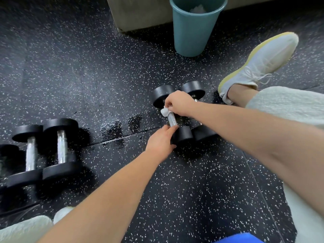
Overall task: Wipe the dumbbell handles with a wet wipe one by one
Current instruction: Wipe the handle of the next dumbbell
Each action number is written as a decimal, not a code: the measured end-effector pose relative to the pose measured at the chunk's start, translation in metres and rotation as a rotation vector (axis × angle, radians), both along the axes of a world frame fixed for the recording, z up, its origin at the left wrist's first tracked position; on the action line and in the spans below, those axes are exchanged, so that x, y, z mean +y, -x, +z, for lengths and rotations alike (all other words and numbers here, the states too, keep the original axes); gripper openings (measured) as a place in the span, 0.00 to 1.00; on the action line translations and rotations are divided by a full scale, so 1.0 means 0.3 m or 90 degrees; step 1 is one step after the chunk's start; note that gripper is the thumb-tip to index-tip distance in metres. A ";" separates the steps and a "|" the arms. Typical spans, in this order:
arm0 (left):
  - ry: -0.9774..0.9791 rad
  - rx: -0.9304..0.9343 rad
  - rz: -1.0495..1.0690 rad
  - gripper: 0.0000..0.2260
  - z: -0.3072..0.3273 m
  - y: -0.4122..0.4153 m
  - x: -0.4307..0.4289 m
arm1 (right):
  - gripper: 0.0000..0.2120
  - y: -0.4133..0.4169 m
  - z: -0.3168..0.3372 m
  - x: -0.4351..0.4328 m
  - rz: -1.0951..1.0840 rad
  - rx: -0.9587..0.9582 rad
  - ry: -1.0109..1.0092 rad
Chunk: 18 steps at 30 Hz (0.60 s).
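Two black dumbbells lie side by side on the speckled floor at centre right. The nearer dumbbell (172, 120) has a knurled silver handle. My right hand (178, 102) pinches a crumpled white wet wipe (165, 111) against the far end of that handle. My left hand (161, 142) grips the near black head of the same dumbbell, with the thumb up by the handle. The second dumbbell (192, 88) lies just behind, mostly hidden by my right forearm.
Two more dumbbells (61, 148) lie at the left, with part of a third at the frame edge. A teal bin (192, 32) with white waste stands at the top. My foot in a white shoe (259, 64) rests at right. Wet patches (112, 128) darken the floor.
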<state>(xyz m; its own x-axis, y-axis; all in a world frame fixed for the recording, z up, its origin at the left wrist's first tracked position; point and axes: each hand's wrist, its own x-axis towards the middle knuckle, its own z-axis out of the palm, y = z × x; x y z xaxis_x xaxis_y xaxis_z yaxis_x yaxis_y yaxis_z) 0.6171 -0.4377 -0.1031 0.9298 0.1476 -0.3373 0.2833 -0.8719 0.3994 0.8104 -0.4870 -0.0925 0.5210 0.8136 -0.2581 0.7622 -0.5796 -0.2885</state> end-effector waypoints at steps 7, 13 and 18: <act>-0.004 0.017 -0.014 0.36 0.002 -0.008 0.001 | 0.10 0.027 -0.028 -0.031 -0.057 -0.002 -0.010; -0.010 0.019 -0.004 0.36 0.018 -0.011 -0.013 | 0.05 0.075 0.007 -0.110 0.004 0.095 0.059; -0.044 0.080 -0.047 0.35 0.063 -0.034 -0.003 | 0.05 0.106 0.040 -0.136 0.003 0.133 0.106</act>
<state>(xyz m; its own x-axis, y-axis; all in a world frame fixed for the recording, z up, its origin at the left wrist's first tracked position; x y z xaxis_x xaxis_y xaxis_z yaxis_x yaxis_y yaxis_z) 0.6273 -0.4386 -0.0844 0.8897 0.1080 -0.4437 0.2623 -0.9162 0.3028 0.7785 -0.5277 -0.0804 0.4383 0.7533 -0.4904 0.6992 -0.6286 -0.3406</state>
